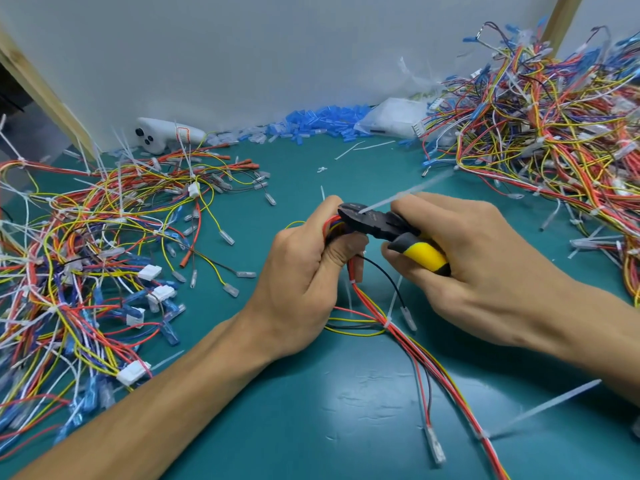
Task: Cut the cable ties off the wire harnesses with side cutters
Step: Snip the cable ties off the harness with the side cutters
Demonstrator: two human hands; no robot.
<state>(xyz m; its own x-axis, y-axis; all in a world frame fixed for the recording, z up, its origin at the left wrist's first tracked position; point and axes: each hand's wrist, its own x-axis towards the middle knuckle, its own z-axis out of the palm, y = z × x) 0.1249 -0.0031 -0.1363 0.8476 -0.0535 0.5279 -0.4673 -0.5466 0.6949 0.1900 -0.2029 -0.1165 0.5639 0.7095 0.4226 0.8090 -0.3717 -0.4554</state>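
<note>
Left grip (298,271) curled tight round harness (372,306); right grip (485,258) squeezes cutters (377,226) at tie (388,200). Blades nr wires & your thumb: slip = nick.

- The left hand (298,271) grips the wire harness (391,327), so the wires inside the fist are hidden.
- The blades of the side cutters (374,225) are tucked against that hand; I cannot tell what they bite.
- The right hand (485,258) holds the handles and covers most of them.
- The cable tie (405,197) at the cutters is a blurry white streak.
- The harness runs off the bottom edge.
- The left wire pile (69,254) and the right wire pile (554,126) are cut off at the sides.
- A white gadget (159,135) by the wall is partly behind wires.
</note>
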